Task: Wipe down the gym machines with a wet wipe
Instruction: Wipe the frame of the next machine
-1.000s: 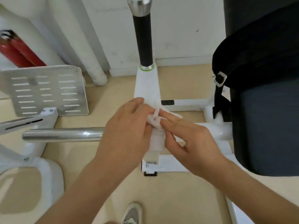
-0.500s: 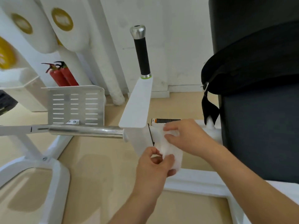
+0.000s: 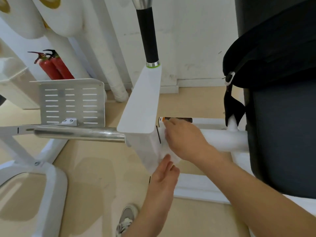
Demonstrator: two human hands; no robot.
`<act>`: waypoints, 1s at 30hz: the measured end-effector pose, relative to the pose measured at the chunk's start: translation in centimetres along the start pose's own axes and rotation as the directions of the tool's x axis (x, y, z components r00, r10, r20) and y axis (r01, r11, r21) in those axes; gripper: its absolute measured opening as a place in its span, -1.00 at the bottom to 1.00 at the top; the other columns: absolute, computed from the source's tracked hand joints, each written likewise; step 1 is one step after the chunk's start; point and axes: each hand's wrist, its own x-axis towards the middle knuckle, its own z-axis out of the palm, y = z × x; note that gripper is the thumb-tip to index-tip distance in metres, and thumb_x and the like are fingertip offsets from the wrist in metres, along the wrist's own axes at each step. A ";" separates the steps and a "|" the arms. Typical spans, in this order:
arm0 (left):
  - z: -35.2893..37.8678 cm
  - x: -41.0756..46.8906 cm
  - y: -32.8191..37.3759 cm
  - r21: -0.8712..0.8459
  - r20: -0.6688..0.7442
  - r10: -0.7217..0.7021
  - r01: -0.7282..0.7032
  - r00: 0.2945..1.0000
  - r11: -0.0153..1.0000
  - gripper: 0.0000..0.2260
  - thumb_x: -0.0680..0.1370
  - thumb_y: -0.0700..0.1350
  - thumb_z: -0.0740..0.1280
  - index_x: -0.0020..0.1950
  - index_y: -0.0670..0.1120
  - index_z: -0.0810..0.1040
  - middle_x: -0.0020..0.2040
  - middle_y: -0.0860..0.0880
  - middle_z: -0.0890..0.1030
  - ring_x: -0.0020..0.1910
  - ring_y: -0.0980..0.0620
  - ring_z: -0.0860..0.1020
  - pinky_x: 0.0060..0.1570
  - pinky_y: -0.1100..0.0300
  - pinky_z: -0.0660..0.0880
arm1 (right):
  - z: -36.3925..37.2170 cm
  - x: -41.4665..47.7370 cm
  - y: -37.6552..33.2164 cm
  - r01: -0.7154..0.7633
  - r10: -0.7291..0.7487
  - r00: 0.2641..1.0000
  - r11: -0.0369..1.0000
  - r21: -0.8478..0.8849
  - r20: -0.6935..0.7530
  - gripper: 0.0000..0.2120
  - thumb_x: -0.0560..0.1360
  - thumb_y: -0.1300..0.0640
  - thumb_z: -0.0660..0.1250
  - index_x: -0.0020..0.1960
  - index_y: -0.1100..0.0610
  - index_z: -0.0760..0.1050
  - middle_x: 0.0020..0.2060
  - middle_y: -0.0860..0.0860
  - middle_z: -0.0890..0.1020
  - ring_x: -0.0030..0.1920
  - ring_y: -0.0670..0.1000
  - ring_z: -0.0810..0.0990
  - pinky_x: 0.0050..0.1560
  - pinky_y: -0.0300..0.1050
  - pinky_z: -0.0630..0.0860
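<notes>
A white wet wipe lies against the right side of the gym machine's white lever arm, just below its flat top. My right hand grips the upper part of the wipe and presses it against the arm. My left hand comes up from below and pinches the wipe's lower edge. A black handle grip with a chrome cap rises from the arm's far end. A chrome bar sticks out to the left.
A dark padded seat back with a black strap fills the right. A perforated metal footplate and white frame tubes stand at the left. Two red fire extinguishers sit by the wall. My shoe is on the floor.
The hands went from bunching the wipe together on top of the arm to spreading it on the arm's right side; the left hand dropped below the right. The view lifted and moved closer.
</notes>
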 end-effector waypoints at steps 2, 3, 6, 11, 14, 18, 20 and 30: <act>-0.6 0.2 -0.4 0.237 0.057 0.017 -0.030 0.998 0.971 -0.65 0.60 -0.17 0.24 0.30 0.20 0.37 -0.08 0.33 0.53 -0.10 0.50 0.46 0.03 0.50 0.38 | 0.8 0.1 -1.1 0.067 -0.067 0.997 0.998 0.004 0.030 -0.64 0.63 0.04 0.01 0.35 0.17 0.33 0.11 0.10 0.55 0.11 0.16 0.53 -0.02 -0.02 0.33; -0.8 0.2 -0.4 0.352 0.070 0.023 -0.047 0.997 0.935 -0.62 0.60 -0.18 0.22 0.32 0.22 0.34 0.07 0.32 0.49 0.00 0.50 0.44 0.01 0.53 0.36 | 1.0 0.2 -1.1 0.071 -0.071 0.997 0.997 -0.003 0.032 -0.60 0.64 -0.01 -0.03 0.38 0.15 0.31 0.12 0.09 0.55 0.12 0.16 0.53 0.02 0.00 0.35; -1.1 0.4 -0.4 0.552 0.087 0.184 -0.201 0.979 0.809 -0.57 0.54 -0.29 0.19 0.24 0.20 0.45 0.25 0.19 0.49 0.15 0.38 0.46 0.04 0.44 0.41 | 0.8 -0.7 0.9 -0.023 0.024 0.999 0.999 -0.041 0.039 -0.50 0.61 -0.15 -0.12 0.38 0.09 0.31 0.12 0.05 0.57 0.14 0.14 0.54 0.11 0.04 0.35; 1.0 1.3 0.1 0.650 0.279 0.473 -0.527 0.836 0.547 -0.55 0.51 -0.32 0.21 0.31 0.09 0.46 0.25 0.30 0.41 0.20 0.32 0.42 0.11 0.40 0.41 | 0.4 -5.0 5.7 -0.240 0.244 0.969 0.966 -0.093 0.044 -0.44 0.60 -0.20 -0.17 0.39 0.06 0.34 0.23 0.01 0.53 0.29 0.07 0.44 0.37 0.03 0.18; 1.6 2.6 0.7 0.718 0.387 0.517 -0.601 0.763 0.350 -0.45 0.50 -0.34 0.21 0.46 -0.01 0.34 0.43 0.18 0.30 0.37 0.30 0.25 0.27 0.57 0.13 | 0.7 -5.1 5.3 -0.256 0.257 0.966 0.965 -0.047 0.013 -0.26 0.50 -0.16 -0.32 0.43 0.17 0.32 0.31 0.10 0.50 0.40 0.12 0.35 0.45 0.05 0.10; 1.9 4.1 2.2 0.751 0.379 0.556 -0.597 0.740 0.283 -0.27 0.38 -0.45 0.16 0.54 -0.09 0.19 0.52 0.10 0.17 0.46 0.30 0.08 0.36 0.55 -0.04 | 1.8 -4.6 2.0 0.024 -0.021 0.999 0.994 0.104 -0.025 -0.34 0.50 -0.02 -0.08 0.55 0.20 0.10 0.52 0.12 0.22 0.55 0.10 0.05 0.51 0.01 -0.17; 2.5 4.6 2.7 0.735 0.434 0.515 -0.621 0.739 0.272 -0.22 0.37 -0.44 0.14 0.57 -0.05 0.08 0.54 0.14 0.07 0.50 0.27 0.01 0.42 0.46 -0.03 | 1.6 -5.1 2.2 0.084 -0.084 0.996 0.988 0.126 -0.009 -0.32 0.51 0.00 0.07 0.58 0.16 0.00 0.56 0.09 0.08 0.57 0.06 -0.08 0.50 -0.02 -0.26; 4.7 8.9 1.7 0.769 0.637 0.382 -0.586 0.670 -0.254 -0.39 0.55 0.09 0.26 0.55 0.08 0.09 0.51 0.04 0.24 0.49 0.07 0.18 0.44 0.05 0.11 | 2.8 -11.3 4.7 -0.111 0.208 0.947 0.926 0.361 -0.244 -0.35 0.36 0.23 0.06 0.46 0.10 0.33 0.49 -0.03 0.30 0.54 -0.07 0.10 0.54 -0.06 -0.05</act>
